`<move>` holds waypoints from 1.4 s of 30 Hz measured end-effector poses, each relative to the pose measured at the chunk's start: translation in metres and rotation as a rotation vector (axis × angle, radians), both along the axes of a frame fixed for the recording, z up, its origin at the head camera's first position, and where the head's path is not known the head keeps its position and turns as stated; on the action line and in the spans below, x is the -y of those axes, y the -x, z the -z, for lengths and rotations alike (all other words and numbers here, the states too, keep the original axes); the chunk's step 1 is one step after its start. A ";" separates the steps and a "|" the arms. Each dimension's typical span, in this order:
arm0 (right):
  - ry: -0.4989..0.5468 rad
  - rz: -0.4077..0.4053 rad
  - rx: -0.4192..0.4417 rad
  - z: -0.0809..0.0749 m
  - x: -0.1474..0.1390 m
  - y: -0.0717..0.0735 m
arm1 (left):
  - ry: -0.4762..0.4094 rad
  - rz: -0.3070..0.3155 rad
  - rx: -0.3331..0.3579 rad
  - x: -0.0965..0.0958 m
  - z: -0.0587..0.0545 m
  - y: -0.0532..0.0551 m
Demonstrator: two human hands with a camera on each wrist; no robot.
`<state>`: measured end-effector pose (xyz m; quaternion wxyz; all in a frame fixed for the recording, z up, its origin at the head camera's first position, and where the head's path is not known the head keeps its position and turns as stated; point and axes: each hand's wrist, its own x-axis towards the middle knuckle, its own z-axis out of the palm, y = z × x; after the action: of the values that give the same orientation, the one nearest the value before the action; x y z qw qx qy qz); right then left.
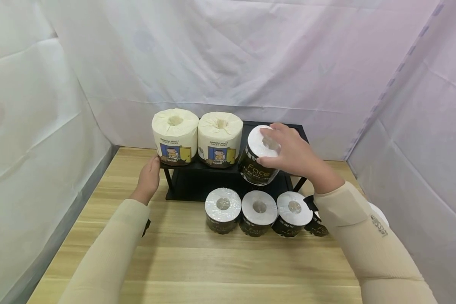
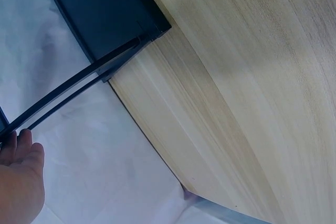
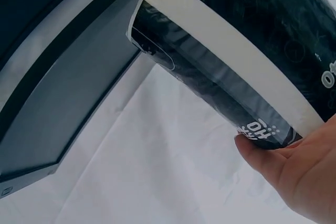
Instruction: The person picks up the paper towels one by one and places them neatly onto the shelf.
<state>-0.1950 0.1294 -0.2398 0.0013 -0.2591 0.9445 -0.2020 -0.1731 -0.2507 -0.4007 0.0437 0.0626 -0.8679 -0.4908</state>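
A black two-tier rack (image 1: 228, 184) stands at the back of the table. My left hand (image 1: 148, 179) grips the left end of its upper shelf, and in the left wrist view the fingers (image 2: 23, 148) lie against the shelf's end. From above, my right hand (image 1: 289, 150) holds a toilet roll (image 1: 259, 166) with a black printed wrapper, slightly tilted, over the right part of the upper shelf. In the right wrist view the roll's wrapper (image 3: 210, 87) appears beside the rack. Two cream-wrapped toilet rolls (image 1: 175, 135), (image 1: 220, 139) stand upright on the upper shelf's left half.
In front of the rack stands a row of several black-and-white toilet rolls (image 1: 223, 211) on the wooden table (image 1: 213, 270). The right sleeve partly hides those at the right end. White cloth walls (image 1: 232, 59) enclose the back and sides.
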 end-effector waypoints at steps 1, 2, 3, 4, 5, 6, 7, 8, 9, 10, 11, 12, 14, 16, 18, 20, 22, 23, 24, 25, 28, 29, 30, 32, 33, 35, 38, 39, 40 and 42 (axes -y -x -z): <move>-0.004 -0.001 0.001 0.000 0.000 0.002 | 0.002 -0.001 -0.004 0.000 0.000 0.000; -0.006 -0.004 0.006 -0.001 0.000 0.005 | 0.003 -0.001 -0.008 0.000 0.000 0.000; -0.009 -0.007 0.011 -0.001 0.000 0.007 | 0.007 -0.002 -0.014 0.001 0.001 0.001; -0.011 -0.011 0.019 -0.002 0.000 0.010 | 0.008 -0.003 -0.018 0.001 0.001 0.001; -0.012 -0.015 0.026 -0.002 0.000 0.013 | 0.008 -0.003 -0.020 0.001 0.001 0.001; -0.011 -0.019 0.032 -0.002 0.000 0.016 | 0.006 -0.004 -0.020 0.001 0.001 0.001; -0.010 -0.024 0.039 -0.001 0.000 0.018 | 0.004 -0.005 -0.022 0.000 0.001 0.001; -0.008 -0.029 0.043 -0.001 0.000 0.021 | 0.000 -0.006 -0.022 0.000 0.001 0.001; -0.007 -0.032 0.045 0.000 0.000 0.024 | -0.005 -0.007 -0.021 0.000 0.001 0.001; -0.005 -0.034 0.047 0.001 0.000 0.026 | -0.008 -0.008 -0.020 0.000 0.001 0.001; -0.002 -0.035 0.050 0.002 0.001 0.028 | -0.011 -0.008 -0.019 0.000 0.001 0.000; 0.001 -0.035 0.052 0.002 0.001 0.030 | -0.014 -0.009 -0.017 0.000 0.001 0.000; 0.002 -0.038 0.055 0.004 0.003 0.034 | -0.015 -0.011 -0.014 0.001 0.001 -0.002; 0.002 -0.041 0.060 0.006 0.004 0.037 | -0.016 -0.014 -0.011 0.003 0.002 -0.003; -0.001 -0.046 0.062 0.007 0.006 0.040 | -0.020 -0.016 -0.010 0.003 0.002 -0.005; -0.009 -0.051 0.062 0.008 0.007 0.043 | -0.020 -0.021 -0.012 0.004 0.002 -0.006; -0.018 -0.055 0.062 0.008 0.007 0.046 | -0.021 -0.023 -0.012 0.004 0.002 -0.007; -0.022 -0.058 0.063 0.009 0.007 0.047 | -0.022 -0.024 -0.012 0.004 0.002 -0.007; -0.024 -0.060 0.065 0.009 0.007 0.049 | -0.023 -0.024 -0.011 0.004 0.003 -0.007; -0.026 -0.062 0.069 0.009 0.008 0.050 | -0.023 -0.027 -0.011 0.005 0.003 -0.007; -0.023 -0.068 0.089 0.010 0.007 0.055 | -0.026 -0.028 -0.013 0.005 0.003 -0.008; -0.022 -0.069 0.096 0.010 0.008 0.056 | -0.026 -0.028 -0.015 0.005 0.003 -0.008; -0.023 -0.070 0.104 0.010 0.008 0.058 | -0.027 -0.028 -0.017 0.005 0.003 -0.008; -0.025 -0.076 0.118 0.011 0.008 0.062 | -0.025 -0.029 -0.019 0.005 0.003 -0.009; -0.030 -0.080 0.122 0.011 0.008 0.064 | -0.025 -0.030 -0.020 0.004 0.002 -0.009; -0.038 -0.090 0.129 0.012 0.009 0.067 | -0.026 -0.032 -0.020 0.004 0.003 -0.009; -0.050 -0.103 0.145 0.012 0.011 0.070 | -0.030 -0.035 -0.019 0.004 0.003 -0.009; -0.052 -0.106 0.150 0.011 0.012 0.070 | -0.032 -0.035 -0.017 0.004 0.002 -0.009; -0.054 -0.110 0.155 0.011 0.012 0.071 | -0.033 -0.035 -0.018 0.004 0.002 -0.008; -0.052 -0.122 0.165 0.010 0.013 0.072 | -0.030 -0.035 -0.022 0.004 0.002 -0.008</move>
<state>-0.2673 0.1164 -0.2497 0.0981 -0.2986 0.9286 -0.1974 -0.1648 -0.2551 -0.4028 0.0612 0.0731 -0.8587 -0.5035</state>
